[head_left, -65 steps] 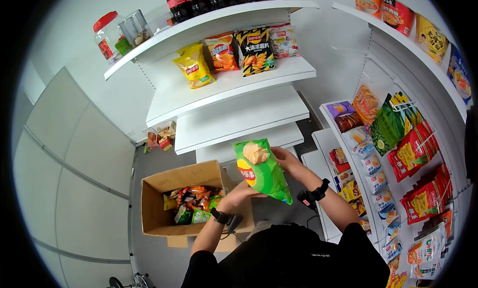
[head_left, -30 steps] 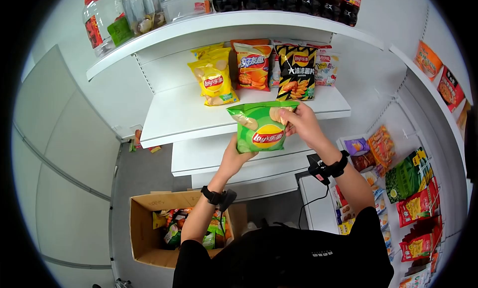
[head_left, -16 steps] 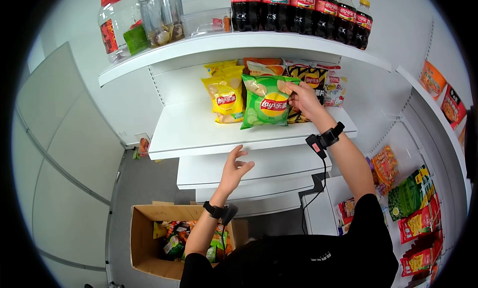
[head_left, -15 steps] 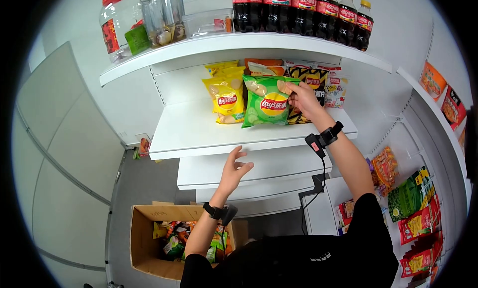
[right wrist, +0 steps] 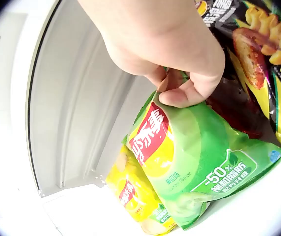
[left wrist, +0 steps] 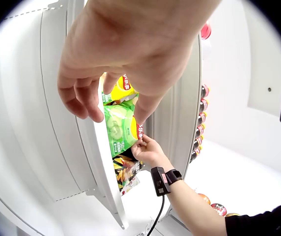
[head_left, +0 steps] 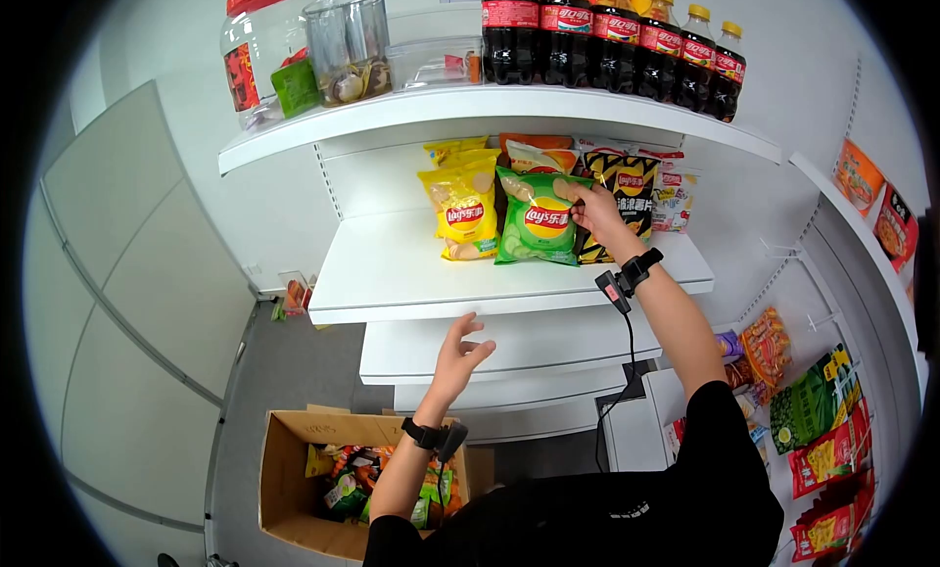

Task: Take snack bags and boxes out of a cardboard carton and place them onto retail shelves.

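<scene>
A green bag of potato chips [head_left: 537, 222] stands upright on the white shelf [head_left: 411, 283], in front of an orange bag [head_left: 540, 158]. My right hand [head_left: 599, 214] pinches its upper right edge; in the right wrist view the thumb [right wrist: 182, 96] presses on the green foil. To its left stand yellow chip bags [head_left: 464, 207], to its right a black striped chip bag [head_left: 627, 187], partly behind my right hand. My left hand [head_left: 456, 356] hovers below the shelf's front edge, fingers loosely bent and apart, holding nothing.
Cola bottles [head_left: 615, 40], a red-lidded jar [head_left: 257, 68] and a glass pitcher [head_left: 349, 53] stand on the shelf above. A cardboard box [head_left: 284, 469] full of snack packs sits on the floor at lower left. Snack racks line the right side, with a green bag [head_left: 813, 401] hanging there.
Both hands gripped the green chip bag low in front of the body; it was raised onto the shelf. My left hand let go and dropped below, while my right hand kept its pinch.
</scene>
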`<state>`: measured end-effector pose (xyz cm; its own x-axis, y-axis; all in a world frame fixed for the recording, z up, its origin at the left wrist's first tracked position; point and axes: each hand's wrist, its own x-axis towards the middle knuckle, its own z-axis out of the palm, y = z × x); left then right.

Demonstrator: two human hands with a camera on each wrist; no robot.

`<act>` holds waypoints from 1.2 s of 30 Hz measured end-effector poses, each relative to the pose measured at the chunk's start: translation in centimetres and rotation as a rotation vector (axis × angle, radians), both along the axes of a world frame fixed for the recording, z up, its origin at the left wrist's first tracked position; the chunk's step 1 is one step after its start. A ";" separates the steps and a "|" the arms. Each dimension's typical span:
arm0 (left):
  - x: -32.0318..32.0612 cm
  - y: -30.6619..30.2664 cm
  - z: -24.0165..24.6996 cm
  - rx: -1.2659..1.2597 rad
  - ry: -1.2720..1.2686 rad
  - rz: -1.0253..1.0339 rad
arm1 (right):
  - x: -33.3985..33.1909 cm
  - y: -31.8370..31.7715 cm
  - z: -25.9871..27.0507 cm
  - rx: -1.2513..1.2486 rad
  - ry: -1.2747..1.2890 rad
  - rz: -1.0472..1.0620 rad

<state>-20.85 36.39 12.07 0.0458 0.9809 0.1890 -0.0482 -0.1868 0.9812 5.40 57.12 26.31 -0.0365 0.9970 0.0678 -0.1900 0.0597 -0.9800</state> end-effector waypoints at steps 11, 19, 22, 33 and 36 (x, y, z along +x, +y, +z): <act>0.3 0.1 -0.8 -0.025 0.006 -0.024 | 0.4 -2.0 0.2 0.116 -0.024 -0.003; 0.5 -0.2 -1.2 -0.036 -0.008 -0.028 | 1.3 -5.0 -0.5 0.128 0.085 -0.103; 0.7 -0.3 -1.5 -0.038 -0.022 -0.032 | 1.8 -6.5 -0.8 0.116 0.201 -0.139; 2.5 -0.8 -3.4 -0.111 -0.147 0.005 | 4.4 -11.5 -4.4 0.078 0.213 -0.272; 3.5 -1.9 -3.7 -0.121 -0.140 0.025 | 5.7 -13.2 -5.3 0.036 0.230 -0.262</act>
